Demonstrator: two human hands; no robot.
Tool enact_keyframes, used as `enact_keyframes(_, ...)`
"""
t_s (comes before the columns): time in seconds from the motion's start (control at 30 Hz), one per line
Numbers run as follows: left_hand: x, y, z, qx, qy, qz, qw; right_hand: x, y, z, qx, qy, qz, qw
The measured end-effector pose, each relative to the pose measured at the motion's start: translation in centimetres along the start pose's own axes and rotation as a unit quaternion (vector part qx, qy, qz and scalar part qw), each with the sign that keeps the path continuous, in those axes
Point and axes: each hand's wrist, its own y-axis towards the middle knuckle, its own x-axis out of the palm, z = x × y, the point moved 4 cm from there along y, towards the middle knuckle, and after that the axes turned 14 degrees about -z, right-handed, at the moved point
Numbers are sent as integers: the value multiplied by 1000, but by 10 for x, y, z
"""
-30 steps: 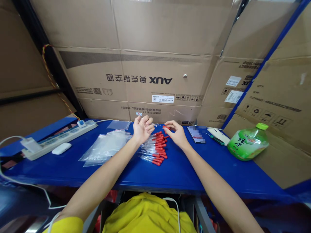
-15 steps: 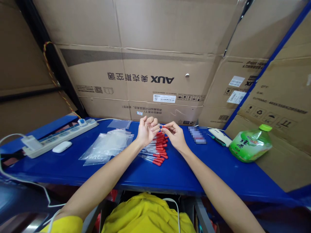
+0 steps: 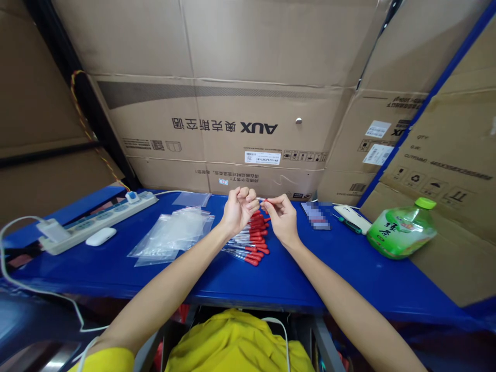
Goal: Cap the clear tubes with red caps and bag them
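My left hand (image 3: 238,211) is turned palm up, its fingers curled around a thin clear dropper tube (image 3: 260,199) that points toward my right hand. Between the thumb and fingers of my right hand (image 3: 283,217) is a small red rubber bulb (image 3: 267,201), at the tube's end. Whether the bulb sits fully on the tube cannot be made out. Below both hands lies a pile of clear droppers with red bulbs (image 3: 253,248), the bulbs facing right. Part of that pile is hidden by my left wrist.
Clear zip bags (image 3: 174,232) lie left of the droppers on the blue table (image 3: 248,284). Further left are a power strip (image 3: 104,219) and a white earbud case (image 3: 101,236). On the right are a phone (image 3: 315,215), a green-handled tool (image 3: 349,225) and a green bottle (image 3: 401,230). Cardboard (image 3: 240,51) walls the back.
My right hand has shifted slightly right and down, its fingers closer around the red bulb. My left hand has turned a little, still on the tube. The view has moved slightly.
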Motion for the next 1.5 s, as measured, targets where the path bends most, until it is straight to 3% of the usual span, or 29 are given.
enact_keyframes(0.23,1,0,0,-8,1,4,1000,-8,-1,-1,-35,-79,5,996)
enact_keyframes(0.37,-2,0,0,-24,-1,21,999,-11,0,-6,-52,-145,-34,987)
enact_keyframes(0.63,-3,0,-2,-45,5,-7,999,-19,3,-11,-75,-193,-95,974)
enact_keyframes(0.83,-6,0,5,-75,2,9,997,-14,5,-7,-32,-133,-125,983)
enact_keyframes(1.27,0,-4,17,-6,7,0,1000,-6,8,2,59,-1,-123,991)
enact_keyframes(1.5,-1,-3,21,2,-20,23,1000,-5,10,-3,55,33,-55,996)
